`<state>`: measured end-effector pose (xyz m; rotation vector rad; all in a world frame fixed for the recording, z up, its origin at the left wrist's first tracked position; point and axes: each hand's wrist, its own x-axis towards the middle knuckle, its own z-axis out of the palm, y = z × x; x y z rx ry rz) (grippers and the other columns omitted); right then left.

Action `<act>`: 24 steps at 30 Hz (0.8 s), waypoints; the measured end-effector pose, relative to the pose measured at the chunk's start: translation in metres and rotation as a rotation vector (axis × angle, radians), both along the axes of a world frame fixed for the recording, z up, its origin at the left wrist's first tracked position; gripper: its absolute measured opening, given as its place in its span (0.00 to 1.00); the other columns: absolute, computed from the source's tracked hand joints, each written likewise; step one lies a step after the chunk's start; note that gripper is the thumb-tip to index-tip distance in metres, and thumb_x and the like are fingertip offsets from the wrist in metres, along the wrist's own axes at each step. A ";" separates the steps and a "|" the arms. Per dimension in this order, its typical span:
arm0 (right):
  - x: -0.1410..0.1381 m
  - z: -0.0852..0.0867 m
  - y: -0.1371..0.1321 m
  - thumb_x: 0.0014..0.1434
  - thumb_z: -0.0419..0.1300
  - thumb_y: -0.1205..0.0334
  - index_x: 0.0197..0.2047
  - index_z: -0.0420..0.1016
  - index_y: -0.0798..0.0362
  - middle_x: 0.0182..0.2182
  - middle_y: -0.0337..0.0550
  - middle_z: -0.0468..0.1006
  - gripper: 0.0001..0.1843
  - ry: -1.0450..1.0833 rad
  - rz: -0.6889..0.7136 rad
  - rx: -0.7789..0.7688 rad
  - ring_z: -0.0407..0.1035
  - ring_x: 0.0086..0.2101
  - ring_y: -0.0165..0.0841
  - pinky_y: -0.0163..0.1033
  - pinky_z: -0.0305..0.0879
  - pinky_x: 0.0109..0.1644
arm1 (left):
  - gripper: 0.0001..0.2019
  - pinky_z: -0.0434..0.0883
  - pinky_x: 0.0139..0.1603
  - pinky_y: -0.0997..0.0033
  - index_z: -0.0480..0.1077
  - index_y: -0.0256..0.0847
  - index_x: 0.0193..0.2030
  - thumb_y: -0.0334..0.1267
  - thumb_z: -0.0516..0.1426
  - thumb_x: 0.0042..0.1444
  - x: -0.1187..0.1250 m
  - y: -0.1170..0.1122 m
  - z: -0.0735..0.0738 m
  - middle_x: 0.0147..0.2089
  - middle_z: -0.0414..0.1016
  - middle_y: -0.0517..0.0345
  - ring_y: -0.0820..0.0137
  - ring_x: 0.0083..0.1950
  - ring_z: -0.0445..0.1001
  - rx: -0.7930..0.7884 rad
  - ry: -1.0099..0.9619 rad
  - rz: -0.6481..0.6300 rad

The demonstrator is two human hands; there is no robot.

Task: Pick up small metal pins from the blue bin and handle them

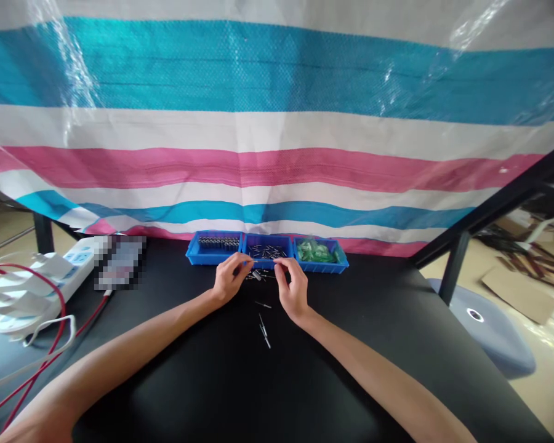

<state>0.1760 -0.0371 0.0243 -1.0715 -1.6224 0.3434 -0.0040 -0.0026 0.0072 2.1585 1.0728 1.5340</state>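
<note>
My left hand (231, 279) and my right hand (294, 289) are raised in front of the blue bins, fingertips pinched and facing each other. A thin metal pin (263, 260) spans the gap between them, one end in each pinch. Its exact shape is too small to tell. Under the hands lies a small heap of metal parts (257, 275). Nearer to me on the black table are a thin loose pin (263, 304) and a couple of slim silver pins (264, 333) lying close together.
Three joined blue bins stand at the back: the left bin (194, 251) has rows of dark cylinders, the middle bin (248, 242) loose metal pieces, the right bin (325, 267) green plastic bags. A power strip (80, 255) with cables is at left. Striped sheeting (268, 166) hangs behind; a grey stool (493, 332) stands right.
</note>
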 end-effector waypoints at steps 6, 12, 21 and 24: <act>0.009 0.009 -0.058 0.62 0.55 0.59 0.63 0.59 0.56 0.62 0.55 0.60 0.27 -0.713 0.467 0.034 0.54 0.61 0.45 0.51 0.56 0.62 | 0.10 0.60 0.20 0.80 0.66 0.38 0.40 0.43 0.52 0.62 -0.013 -0.002 0.031 0.32 0.72 0.59 0.81 0.19 0.61 -0.211 -0.334 0.060; 0.031 -0.021 -0.069 0.65 0.51 0.59 0.69 0.45 0.55 0.68 0.50 0.45 0.32 -0.968 0.494 -0.128 0.39 0.66 0.41 0.50 0.48 0.67 | 0.12 0.72 0.45 0.70 0.68 0.40 0.43 0.45 0.50 0.62 -0.054 -0.056 0.037 0.49 0.75 0.52 0.67 0.45 0.76 -0.478 -0.043 0.080; 0.031 -0.019 -0.017 0.64 0.51 0.68 0.61 0.62 0.58 0.61 0.55 0.61 0.22 -0.880 0.290 0.107 0.50 0.63 0.45 0.53 0.55 0.62 | 0.13 0.68 0.55 0.60 0.64 0.42 0.34 0.46 0.47 0.63 -0.048 -0.076 0.014 0.58 0.70 0.52 0.60 0.56 0.71 -0.600 0.173 0.047; 0.038 -0.018 -0.026 0.63 0.53 0.68 0.49 0.73 0.55 0.44 0.52 0.74 0.13 -0.812 0.222 0.095 0.67 0.47 0.40 0.46 0.66 0.47 | 0.12 0.68 0.55 0.60 0.65 0.42 0.35 0.46 0.47 0.63 -0.038 -0.075 0.015 0.58 0.70 0.52 0.61 0.56 0.71 -0.593 0.134 -0.003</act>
